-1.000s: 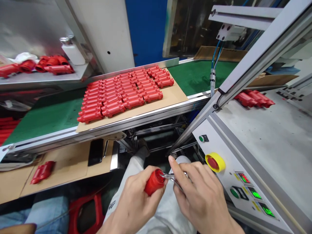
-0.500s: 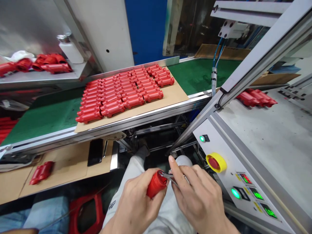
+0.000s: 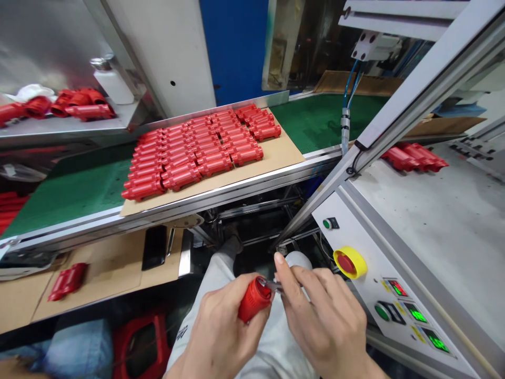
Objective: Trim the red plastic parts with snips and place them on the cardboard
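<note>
Low in the view, over my lap, my left hand (image 3: pixel 221 331) is wrapped round a red plastic tube part (image 3: pixel 253 300), its open end facing right. My right hand (image 3: pixel 325 321) pinches a small metal tweezer-like tool (image 3: pixel 274 285) whose tip sits at the mouth of the red part. Beyond my hands, a cardboard sheet (image 3: pixel 280 152) on the green conveyor belt (image 3: pixel 79 184) carries several rows of the same red parts (image 3: pixel 197 150).
A white machine table (image 3: pixel 426 221) on the right has a red emergency button (image 3: pixel 346 262), lit green buttons and more red parts (image 3: pixel 414 157). A lower cardboard shelf holds a phone (image 3: pixel 154 246) and one red part (image 3: pixel 68 280). Another pile of red parts (image 3: pixel 79 104) lies far left.
Both hands stay together on the red part; the tool tip has shifted slightly at its opening. The view has drifted a little, and the green light by the control panel has gone dim.
</note>
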Tool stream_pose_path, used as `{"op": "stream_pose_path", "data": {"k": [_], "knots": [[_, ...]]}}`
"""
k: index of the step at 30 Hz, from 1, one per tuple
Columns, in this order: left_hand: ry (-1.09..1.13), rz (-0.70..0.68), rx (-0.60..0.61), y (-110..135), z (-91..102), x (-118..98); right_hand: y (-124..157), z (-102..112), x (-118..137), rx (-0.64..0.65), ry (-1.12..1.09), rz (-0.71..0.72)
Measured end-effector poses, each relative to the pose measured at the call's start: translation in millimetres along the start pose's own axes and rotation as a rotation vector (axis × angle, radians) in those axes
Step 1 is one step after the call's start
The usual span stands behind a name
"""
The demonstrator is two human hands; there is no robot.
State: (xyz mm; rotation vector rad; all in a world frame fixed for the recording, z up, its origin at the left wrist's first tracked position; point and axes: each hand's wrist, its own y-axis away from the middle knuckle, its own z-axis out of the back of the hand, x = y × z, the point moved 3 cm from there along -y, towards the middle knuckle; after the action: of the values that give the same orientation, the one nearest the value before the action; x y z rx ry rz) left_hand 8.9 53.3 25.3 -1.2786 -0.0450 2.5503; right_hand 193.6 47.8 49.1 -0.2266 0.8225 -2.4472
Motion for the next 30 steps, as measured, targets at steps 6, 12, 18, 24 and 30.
{"op": "stream_pose_path", "data": {"k": [6,12,18,24,30], "knots": [[-0.022,0.020,0.019,1.2,-0.7,-1.6,-6.0,7.7,-0.5,-0.025,0.037,0.050],[-0.018,0.039,0.056,1.6,-1.5,-1.0,-8.9,9.3,-4.2,0.007,0.031,0.074],[0.025,0.068,0.079,-0.6,-3.3,1.2,-3.2,5.6,-7.8,0.017,-0.016,0.050],[0.082,0.122,0.116,-2.9,-3.0,0.2,12.0,-9.5,-11.1,-0.008,-0.146,-0.026],[0.096,0.117,0.096,-3.8,-2.6,-0.3,3.9,-13.3,-11.8,-0.011,-0.257,-0.071]]}}
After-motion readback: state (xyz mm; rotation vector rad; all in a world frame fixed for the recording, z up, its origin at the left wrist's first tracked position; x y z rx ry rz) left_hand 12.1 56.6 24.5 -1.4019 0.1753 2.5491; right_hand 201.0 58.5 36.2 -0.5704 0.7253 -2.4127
